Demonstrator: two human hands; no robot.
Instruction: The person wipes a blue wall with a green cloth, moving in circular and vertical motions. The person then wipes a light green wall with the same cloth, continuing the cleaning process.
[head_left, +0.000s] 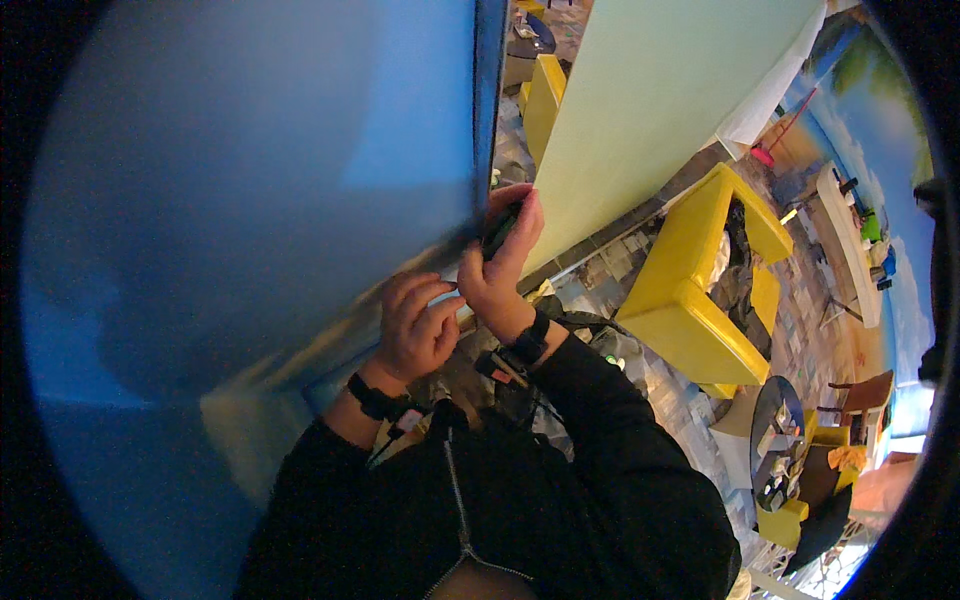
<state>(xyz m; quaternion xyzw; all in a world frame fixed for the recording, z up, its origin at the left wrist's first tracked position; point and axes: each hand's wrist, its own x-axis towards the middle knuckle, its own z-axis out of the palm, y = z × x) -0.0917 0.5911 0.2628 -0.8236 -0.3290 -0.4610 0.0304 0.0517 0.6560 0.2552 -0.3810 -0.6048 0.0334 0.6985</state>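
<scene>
My right hand (510, 262) is raised at the edge between a blue painted wall (247, 150) and a narrow mirror-like strip (517, 135). Its fingers curl round a small dark object (501, 231), whose kind I cannot make out. Just to the left and a little lower, my left hand (420, 326) hangs near the blue wall with its fingers bent and partly spread. A small dark tip shows at its fingers, and I cannot tell whether it is held. Both wrists wear black bands.
A pale green panel (630, 112) rises to the right of my hands. Beyond it stand a yellow armchair (675, 315) with things piled on it, a round dark table (780, 397) and a long white table (847, 247). A pink broom (763, 155) is near the far wall.
</scene>
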